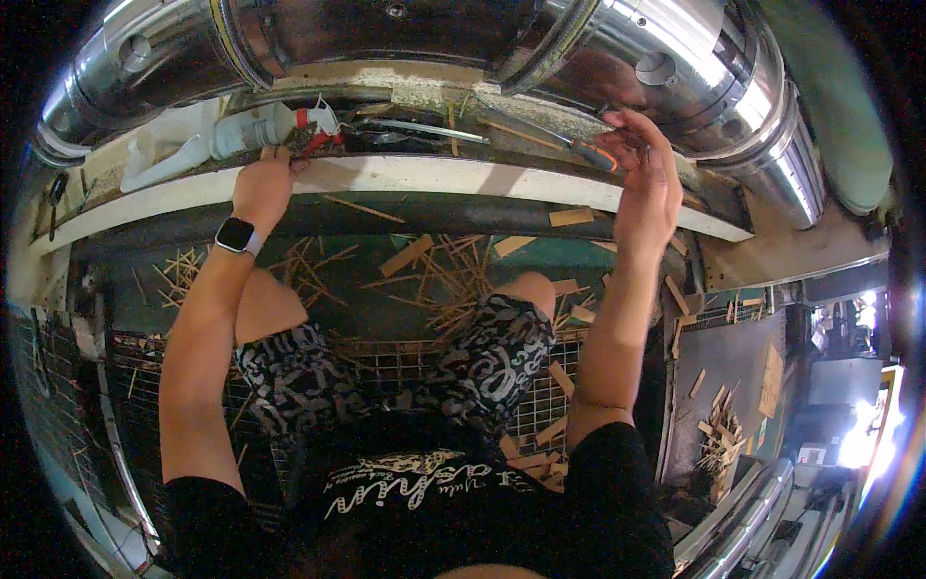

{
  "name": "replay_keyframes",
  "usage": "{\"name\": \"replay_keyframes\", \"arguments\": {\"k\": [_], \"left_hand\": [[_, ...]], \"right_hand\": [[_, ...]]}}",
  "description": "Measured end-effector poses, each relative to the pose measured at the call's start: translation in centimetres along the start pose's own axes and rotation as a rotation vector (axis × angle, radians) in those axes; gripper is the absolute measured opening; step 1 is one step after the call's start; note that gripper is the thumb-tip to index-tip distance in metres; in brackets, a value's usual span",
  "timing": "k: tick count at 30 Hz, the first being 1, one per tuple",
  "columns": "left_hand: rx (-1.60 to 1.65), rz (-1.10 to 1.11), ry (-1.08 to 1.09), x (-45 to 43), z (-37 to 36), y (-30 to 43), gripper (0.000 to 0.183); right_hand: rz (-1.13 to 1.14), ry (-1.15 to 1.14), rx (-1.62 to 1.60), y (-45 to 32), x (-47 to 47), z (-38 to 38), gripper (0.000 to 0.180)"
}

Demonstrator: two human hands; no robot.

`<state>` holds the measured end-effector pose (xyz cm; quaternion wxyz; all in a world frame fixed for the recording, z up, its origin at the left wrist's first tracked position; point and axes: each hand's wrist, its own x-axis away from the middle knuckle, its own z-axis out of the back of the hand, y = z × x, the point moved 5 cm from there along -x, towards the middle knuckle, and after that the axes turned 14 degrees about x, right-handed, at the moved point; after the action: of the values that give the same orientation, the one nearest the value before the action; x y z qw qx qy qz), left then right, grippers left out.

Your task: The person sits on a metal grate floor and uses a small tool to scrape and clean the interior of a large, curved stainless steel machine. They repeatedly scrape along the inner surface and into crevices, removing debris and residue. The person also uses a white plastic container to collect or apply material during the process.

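My left hand, with a smartwatch on its wrist, reaches over the pale ledge. Its fingertips are by a translucent spray bottle that lies on its side and has a red-and-white trigger head. A red-handled tool lies close to those fingers; whether they grip it is hidden. My right hand is raised at the right end of the trough, fingers loosely bent and apart, nothing visible in them. Just left of it lies a screwdriver with an orange-and-black handle.
Large polished metal cylinders curve across the far side. A metal rod lies in the trough. Thin wood strips litter the green surface below, and a wire mesh spans beneath my legs. More wood scraps lie at right.
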<state>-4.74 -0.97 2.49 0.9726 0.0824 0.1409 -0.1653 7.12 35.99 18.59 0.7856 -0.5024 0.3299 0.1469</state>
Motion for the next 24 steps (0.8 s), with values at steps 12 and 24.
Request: {"name": "replay_keyframes", "arguments": {"k": [12,24], "left_hand": [[0.02,0.043,-0.003,-0.2,-0.3,-0.5,0.035],[0.035,0.05,-0.008,0.0,0.1,-0.3,0.033]], "right_hand": [[0.086,-0.987,0.344,-3.0,-3.9,0.1,0.02],[0.167,0.179,0.482,0.0,-0.6,0.8,0.017]]}}
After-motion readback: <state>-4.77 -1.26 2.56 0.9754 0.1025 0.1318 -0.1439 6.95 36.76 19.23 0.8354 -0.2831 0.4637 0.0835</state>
